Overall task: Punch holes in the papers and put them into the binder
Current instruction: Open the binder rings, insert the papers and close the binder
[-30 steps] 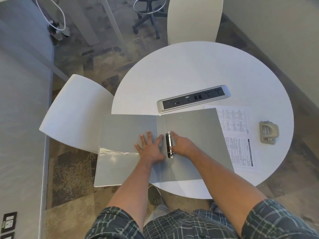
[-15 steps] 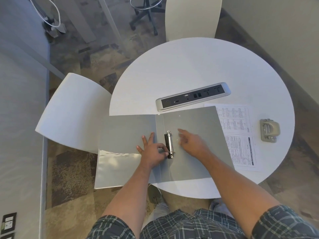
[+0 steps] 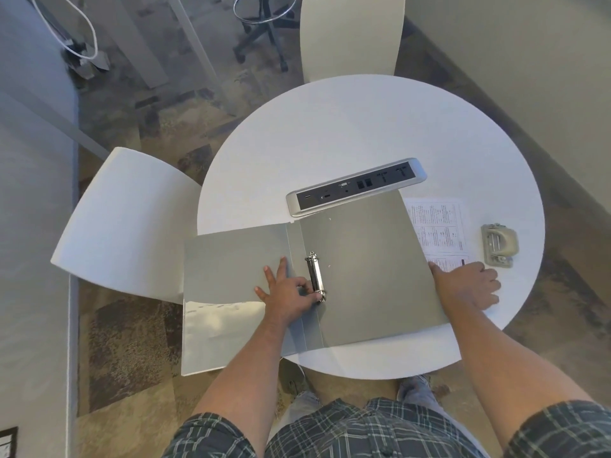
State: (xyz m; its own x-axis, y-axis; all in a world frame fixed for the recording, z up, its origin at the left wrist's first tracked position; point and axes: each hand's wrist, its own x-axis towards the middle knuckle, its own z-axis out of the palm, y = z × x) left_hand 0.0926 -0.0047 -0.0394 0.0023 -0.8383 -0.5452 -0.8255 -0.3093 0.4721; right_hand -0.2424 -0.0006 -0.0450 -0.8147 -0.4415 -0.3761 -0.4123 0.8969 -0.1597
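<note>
An open grey binder point(image 3: 363, 252) lies flat on the round white table point(image 3: 347, 133), its left cover hanging over the table's edge. Its metal ring mechanism point(image 3: 315, 276) sits beside the spine. My left hand point(image 3: 287, 295) rests on the binder with thumb and a finger at the lower end of the rings. Printed papers point(image 3: 439, 233) lie to the right, partly under the binder's right cover. My right hand point(image 3: 466, 284) lies flat on the lower part of the papers, fingers spread. A grey hole punch point(image 3: 499, 244) stands right of the papers.
A silver power and data strip point(image 3: 355, 191) is set into the table just behind the binder. One white chair point(image 3: 129, 223) stands at the left of the table and another point(image 3: 352, 34) at the far side. A wall runs along the right.
My right hand has left the ring mechanism and moved right across the binder onto the papers. My left hand has curled its fingers at the lower end of the rings.
</note>
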